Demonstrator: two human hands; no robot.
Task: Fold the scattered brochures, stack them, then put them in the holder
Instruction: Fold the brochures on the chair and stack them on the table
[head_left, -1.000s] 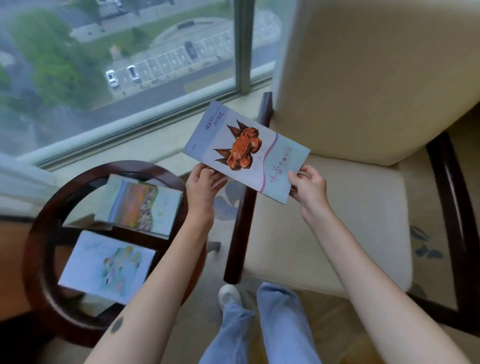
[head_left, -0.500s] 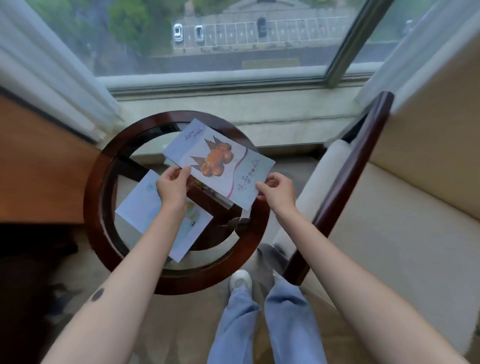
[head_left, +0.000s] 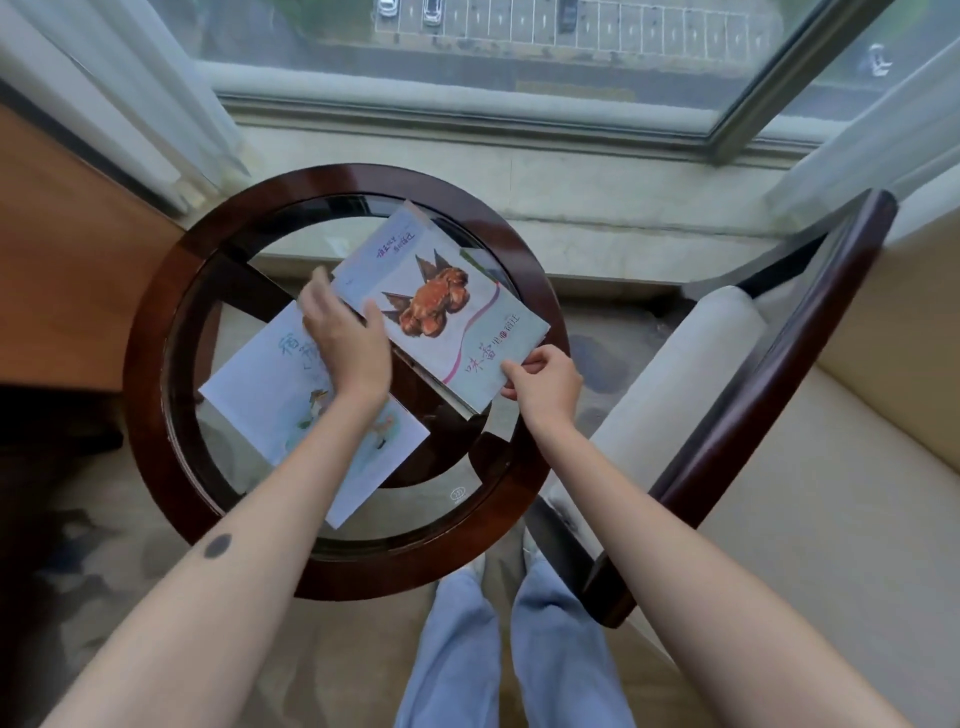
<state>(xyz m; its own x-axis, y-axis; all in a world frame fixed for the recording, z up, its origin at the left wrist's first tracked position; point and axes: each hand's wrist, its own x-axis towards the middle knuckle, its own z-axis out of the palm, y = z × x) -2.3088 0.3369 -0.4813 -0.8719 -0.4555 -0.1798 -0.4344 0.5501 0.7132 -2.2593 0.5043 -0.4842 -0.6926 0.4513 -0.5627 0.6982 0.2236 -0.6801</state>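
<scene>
Right hand (head_left: 545, 389): thumb and fingers pinch the near corner of the crab brochure (head_left: 447, 322). The brochure runs away from that hand, up and to its left, lying folded flat on the glass table (head_left: 150, 332).

Left hand (head_left: 348, 343): blurred, fingers fairly straight and spread, holding nothing. Its thumb sits at the crab brochure's left edge; we cannot confirm contact.

A green-edged brochure (head_left: 470, 255) peeks out from under the crab brochure on the side far from both hands, so we judge a stack is begun. Under the left wrist lies a pale brochure (head_left: 270, 395), beside the pile and not yet on it. We cannot tell whether it is folded.

No holder in view.

Our reading: stacking is roughly midway, and loading the holder lies wholly ahead.
</scene>
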